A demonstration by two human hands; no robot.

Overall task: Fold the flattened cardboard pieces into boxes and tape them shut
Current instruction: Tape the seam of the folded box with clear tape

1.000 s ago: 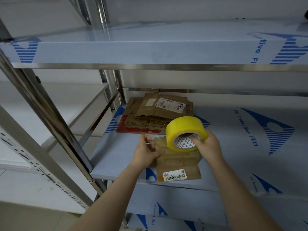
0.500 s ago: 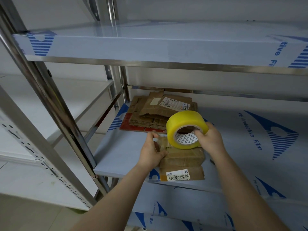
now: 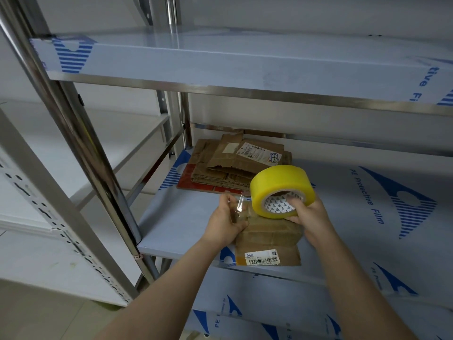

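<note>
Still unfolded, the flattened cardboard stack [image 3: 220, 168] waits at the shelf's [image 3: 176, 217] back. The left hand's [image 3: 225, 224] grip pinches the loose tape end [image 3: 239, 204] over the folded box [image 3: 267, 239] near the front edge. The yellow tape roll [image 3: 282, 190] is clamped in the right hand's [image 3: 311, 217] grip. Sealing looks barely begun.

The shelf [image 3: 171, 217] under your left hand [image 3: 226, 220] wears pale film with blue print. Another filmed shelf [image 3: 245, 65] spans above that hand. Just left of it a shiny steel post [image 3: 81, 143] rises, and farther left stand a perforated upright [image 3: 49, 217] and a white shelf [image 3: 110, 123]. Below and left lies beige floor [image 3: 36, 320]. A pale wall [image 3: 294, 13] stands beyond, softly lit.
</note>
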